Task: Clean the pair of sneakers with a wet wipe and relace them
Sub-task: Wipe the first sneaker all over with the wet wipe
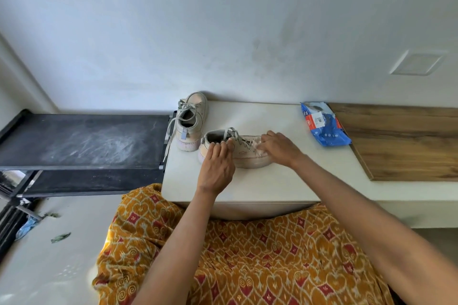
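Note:
Two pale pink-white sneakers stand on a white table [272, 181]. The near sneaker [244, 156] lies sideways with its toe to the right. My left hand [218, 166] grips its heel collar, fingers curled over the rim. My right hand [278, 147] presses a white wet wipe [259, 150] onto the toe and lace area, and the hand hides most of the wipe. The far sneaker [192, 120] stands behind it at the table's left edge, heel toward me, with a grey lace hanging off the side. Both sneakers are laced.
A blue wet-wipe packet [324, 124] lies at the table's back right, next to a wooden board [406, 141]. A dusty black shelf [84, 141] adjoins the table on the left. My orange patterned dress [238, 255] fills the foreground. A white wall stands directly behind.

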The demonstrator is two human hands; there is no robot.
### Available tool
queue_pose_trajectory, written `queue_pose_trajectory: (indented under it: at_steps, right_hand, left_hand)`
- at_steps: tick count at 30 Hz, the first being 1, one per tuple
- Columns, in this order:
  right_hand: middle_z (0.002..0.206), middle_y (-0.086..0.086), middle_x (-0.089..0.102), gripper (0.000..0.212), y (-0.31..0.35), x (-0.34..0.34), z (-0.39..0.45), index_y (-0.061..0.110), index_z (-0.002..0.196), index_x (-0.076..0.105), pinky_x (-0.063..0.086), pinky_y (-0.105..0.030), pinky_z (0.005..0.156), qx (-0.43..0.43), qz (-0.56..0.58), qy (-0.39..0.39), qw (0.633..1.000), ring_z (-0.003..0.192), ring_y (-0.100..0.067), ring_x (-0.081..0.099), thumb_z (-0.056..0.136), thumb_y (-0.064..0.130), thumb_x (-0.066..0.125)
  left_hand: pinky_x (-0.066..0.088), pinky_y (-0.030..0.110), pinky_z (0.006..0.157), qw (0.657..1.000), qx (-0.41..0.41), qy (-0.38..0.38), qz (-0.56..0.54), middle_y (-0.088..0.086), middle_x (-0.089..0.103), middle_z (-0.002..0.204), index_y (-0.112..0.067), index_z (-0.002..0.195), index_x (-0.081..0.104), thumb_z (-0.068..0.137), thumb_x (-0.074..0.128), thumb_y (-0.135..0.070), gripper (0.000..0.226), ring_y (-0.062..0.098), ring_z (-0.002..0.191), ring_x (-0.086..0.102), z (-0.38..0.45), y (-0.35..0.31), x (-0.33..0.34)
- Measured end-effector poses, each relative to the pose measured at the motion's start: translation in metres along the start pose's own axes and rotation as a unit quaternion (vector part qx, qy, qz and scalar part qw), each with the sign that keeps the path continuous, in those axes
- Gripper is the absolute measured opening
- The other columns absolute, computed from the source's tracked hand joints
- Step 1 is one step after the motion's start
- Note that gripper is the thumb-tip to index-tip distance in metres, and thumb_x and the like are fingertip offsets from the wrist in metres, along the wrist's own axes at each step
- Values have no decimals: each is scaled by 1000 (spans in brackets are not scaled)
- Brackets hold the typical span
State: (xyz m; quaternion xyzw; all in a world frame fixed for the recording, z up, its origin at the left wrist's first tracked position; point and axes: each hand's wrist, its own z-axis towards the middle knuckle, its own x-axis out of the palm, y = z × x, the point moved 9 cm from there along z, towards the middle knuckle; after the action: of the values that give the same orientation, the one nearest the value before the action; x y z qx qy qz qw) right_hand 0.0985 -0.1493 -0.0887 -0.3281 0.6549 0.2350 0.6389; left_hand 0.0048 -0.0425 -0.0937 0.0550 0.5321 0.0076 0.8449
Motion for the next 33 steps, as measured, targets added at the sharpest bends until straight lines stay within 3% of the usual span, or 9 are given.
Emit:
queue_pose_trajectory:
  at_steps: [4,8,10,15,18,23,29,31,33]
  right_hand:
    - [112,-2,56,40,-19,-18,8,27,123,61,32,-32,85,19,-68,-20,997,113,-23,43,92,6,46]
    - [117,-8,56,44,-13,3,3,21,129,55,39,-37,86,146,74,-54,985,113,-28,45,89,4,49]
    - [116,-9,57,44,-4,13,-6,20,127,57,38,-36,85,135,93,-68,984,110,-29,47,89,2,45]
    - [106,-2,57,33,-17,-7,-12,26,116,65,29,-34,85,2,-48,-34,998,107,-23,46,93,10,49]
    - [110,-2,57,31,-30,-22,-4,27,118,64,29,-33,87,39,-76,-35,996,111,-23,44,93,15,50]
    - [120,-7,53,41,-13,8,-16,21,130,53,32,-38,91,128,39,-36,990,116,-26,44,92,10,43]
    - [107,-3,62,30,-16,-3,-17,25,115,66,31,-36,90,36,34,16,999,108,-22,52,93,17,47]
    - [108,-3,61,30,-32,-14,-15,25,115,65,32,-35,88,70,13,-19,997,107,-23,52,94,15,47]
    - [110,-6,60,34,-45,-19,-20,23,120,63,34,-36,86,141,36,-78,986,106,-26,53,94,11,45]
  left_hand:
    - [41,38,101,1000,-6,5,-13,11,55,107,1,133,44,85,33,-21,54,27,93,51,-1,-1,-4]
    - [40,38,101,1000,-16,4,-25,11,54,105,0,134,42,84,34,-22,55,27,92,50,-1,-1,-3]
    - [40,39,101,1000,-13,0,-28,11,53,104,1,134,42,85,35,-21,55,27,92,50,-1,0,-2]
    - [38,40,101,999,1,-24,-26,12,54,103,1,132,42,85,37,-20,53,28,91,50,-1,-2,-1]
    - [39,39,100,999,3,-29,-33,11,53,101,0,131,44,85,42,-19,51,28,90,49,-2,-2,0]
    - [36,35,87,997,-15,-66,-46,9,52,92,-1,125,51,86,53,-14,41,25,80,42,1,1,-6]
    - [38,35,81,995,-15,-86,-41,10,53,87,-4,117,56,86,51,-8,31,26,77,44,5,6,-10]
    - [42,35,73,994,-27,-90,-53,9,53,84,-7,112,60,86,44,-8,31,26,76,45,6,9,-14]
    - [44,35,63,993,-36,-96,-66,7,53,80,-10,103,64,84,53,-8,22,25,74,46,10,12,-19]
